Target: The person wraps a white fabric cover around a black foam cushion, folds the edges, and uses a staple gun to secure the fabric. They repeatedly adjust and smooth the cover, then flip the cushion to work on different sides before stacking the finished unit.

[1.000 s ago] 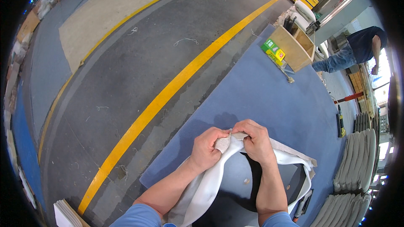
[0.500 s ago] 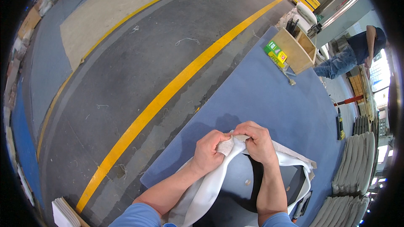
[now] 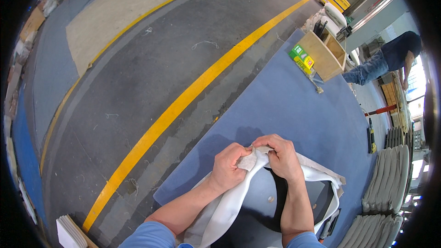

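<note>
Both my hands pinch the beige edge of a fabric cover (image 3: 248,160) at its far side, close together. My left hand (image 3: 228,166) is closed on the edge, knuckles up. Just to its right, my right hand (image 3: 285,158) is closed on the same edge. White lining (image 3: 228,209) folds inward from the cover and runs along both sides of a smooth grey panel (image 3: 257,192) with round holes. Dark areas cover part of the panel, and my right forearm crosses it. The fingertips' exact grip is hidden in the folds.
The work sits on a blue-covered table (image 3: 275,110). At its far end stand a wooden box (image 3: 321,54) and a green-yellow carton (image 3: 301,58). A dark-handled tool (image 3: 331,222) lies right of the cover. Stacked grey cushions (image 3: 388,179) stand at right; a person (image 3: 390,57) stands beyond.
My hands keep their grip on the fabric cover and have shifted very slightly. At far right the other person leans over and their arm has moved lower.
</note>
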